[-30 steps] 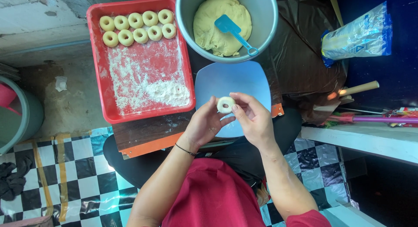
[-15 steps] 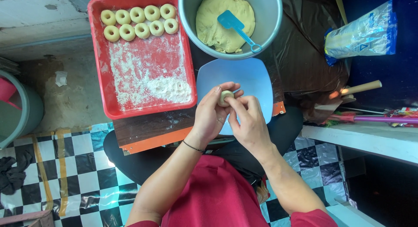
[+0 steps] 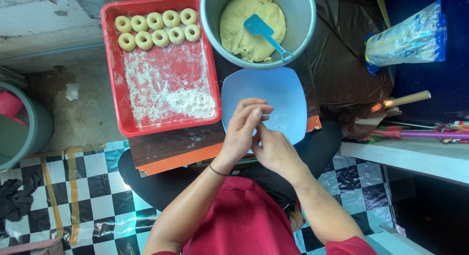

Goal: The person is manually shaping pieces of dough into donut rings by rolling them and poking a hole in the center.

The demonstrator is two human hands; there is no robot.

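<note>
Hands pressed together, left hand (image 3: 243, 133) over right hand (image 3: 273, 150), grip contents hidden; above blue plate's (image 3: 288, 96) near edge

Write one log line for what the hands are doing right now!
left hand and right hand: pressed together over blue plate | tray: ten dough rings, flour | pot: dough, scraper

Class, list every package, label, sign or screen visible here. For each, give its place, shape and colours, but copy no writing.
Plastic bag: top right, on the dark blue surface, right of the metal pot; soft, pillow-shaped, clear with blue printed patches and pale contents.
Small packet: far right edge, beside a pink stick; flat, red and white, mostly cut off.
No signs or screens.
</note>
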